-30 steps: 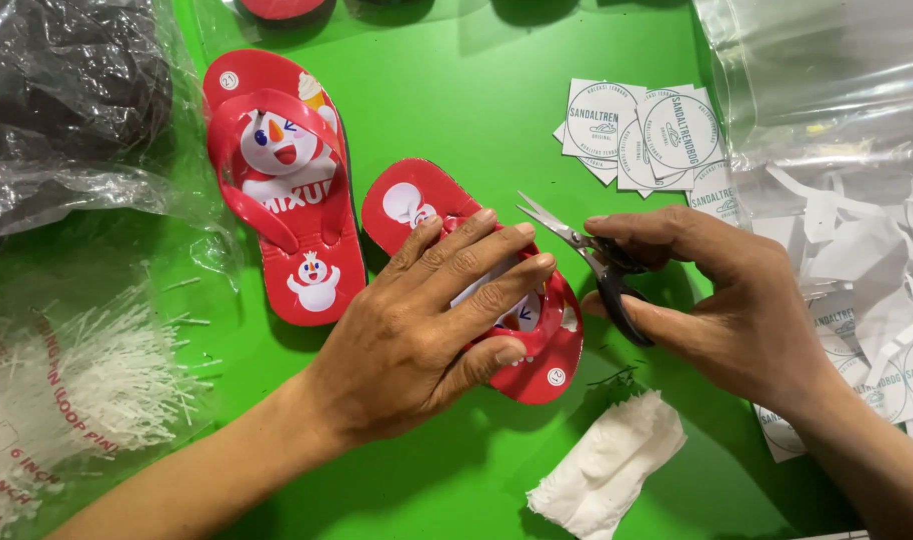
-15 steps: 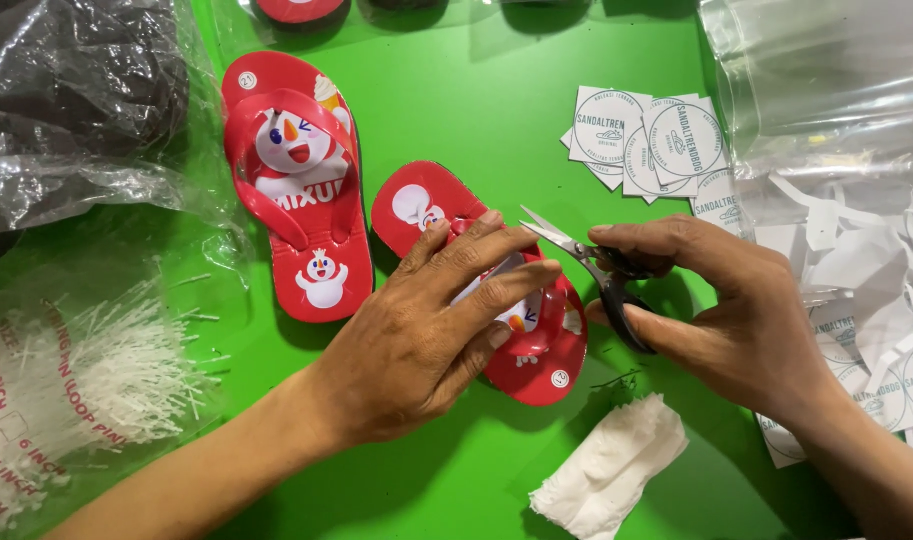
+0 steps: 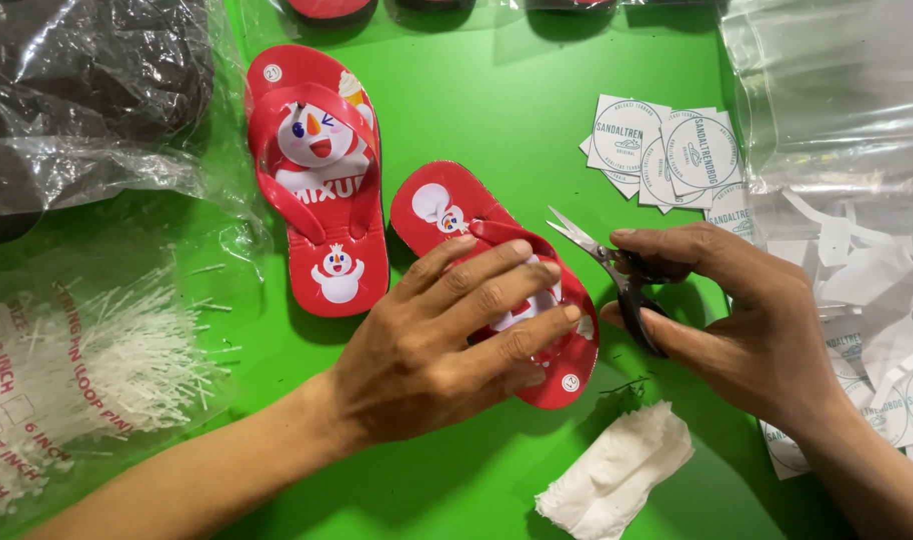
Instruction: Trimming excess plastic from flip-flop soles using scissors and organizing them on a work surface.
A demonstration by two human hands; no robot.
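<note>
Two small red flip-flops with cartoon prints lie on the green table. My left hand presses flat on the right flip-flop, fingers spread over its strap. The left flip-flop lies untouched beside it. My right hand holds small scissors with black handles, their blades slightly apart and pointing at the flip-flop under my left hand, just off its edge.
Square paper tags with round prints lie at the upper right. Clear plastic bags and more tags fill the right side. A bag of white plastic loop pins lies left, a dark bagged bundle top left, a crumpled white tissue below.
The scissors have drawn back a little from the flip-flop strap. My left hand stays pressed on the right flip-flop.
</note>
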